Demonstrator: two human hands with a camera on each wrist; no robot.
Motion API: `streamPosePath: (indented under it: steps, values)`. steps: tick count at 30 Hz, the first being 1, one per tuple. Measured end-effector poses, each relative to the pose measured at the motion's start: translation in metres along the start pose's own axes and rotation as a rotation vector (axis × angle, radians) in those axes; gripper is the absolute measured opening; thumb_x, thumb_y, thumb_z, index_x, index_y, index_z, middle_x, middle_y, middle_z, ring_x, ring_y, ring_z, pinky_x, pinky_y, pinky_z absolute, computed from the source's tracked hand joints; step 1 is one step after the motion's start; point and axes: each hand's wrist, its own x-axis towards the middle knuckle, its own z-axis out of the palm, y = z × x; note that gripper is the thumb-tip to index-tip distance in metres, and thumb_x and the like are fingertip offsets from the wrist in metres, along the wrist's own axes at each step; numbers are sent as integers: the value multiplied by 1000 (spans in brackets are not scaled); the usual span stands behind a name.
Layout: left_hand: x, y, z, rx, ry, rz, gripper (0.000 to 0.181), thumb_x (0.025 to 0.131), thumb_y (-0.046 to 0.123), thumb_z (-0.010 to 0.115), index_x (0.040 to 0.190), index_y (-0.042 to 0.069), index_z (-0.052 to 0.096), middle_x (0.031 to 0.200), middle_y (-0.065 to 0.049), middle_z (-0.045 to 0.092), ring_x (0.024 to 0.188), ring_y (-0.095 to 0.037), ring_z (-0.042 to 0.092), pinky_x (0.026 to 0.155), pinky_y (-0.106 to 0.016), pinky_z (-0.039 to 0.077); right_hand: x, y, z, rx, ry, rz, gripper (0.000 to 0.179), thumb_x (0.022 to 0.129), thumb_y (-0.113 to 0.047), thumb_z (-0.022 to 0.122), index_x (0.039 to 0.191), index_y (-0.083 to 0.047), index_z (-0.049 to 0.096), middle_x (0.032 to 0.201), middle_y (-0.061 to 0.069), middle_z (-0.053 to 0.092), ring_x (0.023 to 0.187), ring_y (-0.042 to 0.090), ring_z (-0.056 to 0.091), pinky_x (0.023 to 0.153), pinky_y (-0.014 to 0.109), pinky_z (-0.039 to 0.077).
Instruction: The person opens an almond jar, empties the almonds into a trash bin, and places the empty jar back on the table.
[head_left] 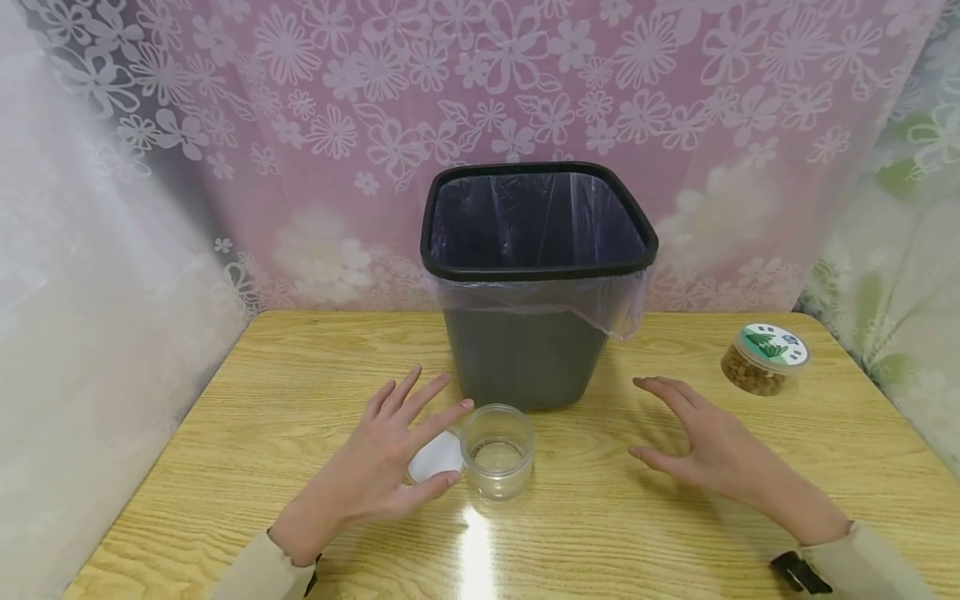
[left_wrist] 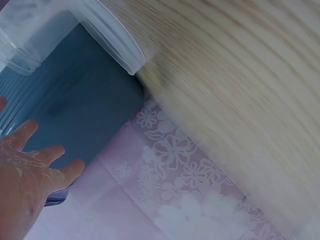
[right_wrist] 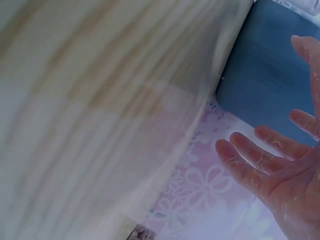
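A clear plastic jar [head_left: 498, 467] without a lid stands upright on the table in front of the bin, and nothing shows inside it. Just to its left lies a round white lid [head_left: 437, 458], partly covered by my left hand [head_left: 382, 462]. That hand hovers with fingers spread, its fingertips and thumb close to the jar's left side. My right hand [head_left: 712, 446] is held over the table further right, fingers extended and thumb apart, holding nothing. In the right wrist view the palm of the right hand [right_wrist: 285, 165] shows pale flecks on the skin.
A dark grey bin [head_left: 525, 358] with a black rim and a thin purple liner stands behind the jar. At the back right sits a lidded tub [head_left: 757, 367] of brown pieces with a green-and-white label. A floral curtain [head_left: 337, 167] hangs behind the wooden table [head_left: 300, 392].
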Motion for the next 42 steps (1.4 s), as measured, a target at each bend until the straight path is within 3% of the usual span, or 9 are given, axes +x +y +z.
streamPosePath:
  steps: [7, 14, 19, 32, 38, 42]
  values:
    - [4, 4, 1, -4, -9, 18, 69, 97, 58, 58, 158, 32, 40, 165, -10, 35, 153, -47, 27, 111, -71, 35, -1, 11, -4, 24, -20, 57, 85, 85, -39, 83, 155, -20, 40, 141, 20, 55, 97, 36, 72, 76, 54, 58]
    - [9, 8, 2, -8, -6, 41, 74, 91, 53, 67, 157, 31, 41, 166, -9, 34, 154, -45, 26, 112, -71, 35, 1, 22, -9, 13, 28, 52, 84, 83, -33, 86, 152, -11, 45, 139, 23, 58, 114, 47, 64, 83, 62, 55]
    - [13, 11, 5, -5, -3, 64, 77, 90, 51, 70, 158, 31, 40, 166, -11, 34, 153, -47, 27, 111, -70, 36, 0, 26, -15, 28, 22, 97, 83, 84, -35, 85, 152, -10, 45, 142, 23, 56, 110, 48, 66, 79, 61, 56]
    - [20, 20, 9, -25, -50, 92, 70, 98, 60, 54, 160, 33, 34, 168, -10, 30, 152, -49, 28, 113, -70, 35, -5, 46, -23, 12, 66, 153, 84, 83, -32, 86, 153, -12, 44, 137, 24, 57, 111, 43, 63, 79, 57, 56]
    - [22, 23, 12, -17, -58, 97, 76, 93, 54, 64, 160, 33, 34, 168, -9, 30, 154, -47, 25, 113, -70, 35, -6, 55, -28, 3, 95, 131, 85, 82, -28, 87, 152, -7, 45, 136, 27, 57, 111, 44, 63, 78, 59, 56]
    - [24, 25, 15, 6, -55, 116, 75, 95, 56, 60, 160, 33, 33, 168, -9, 30, 154, -47, 26, 113, -69, 36, -6, 59, -31, 22, 106, 159, 82, 83, -27, 86, 151, -5, 46, 131, 27, 61, 108, 47, 65, 80, 56, 57]
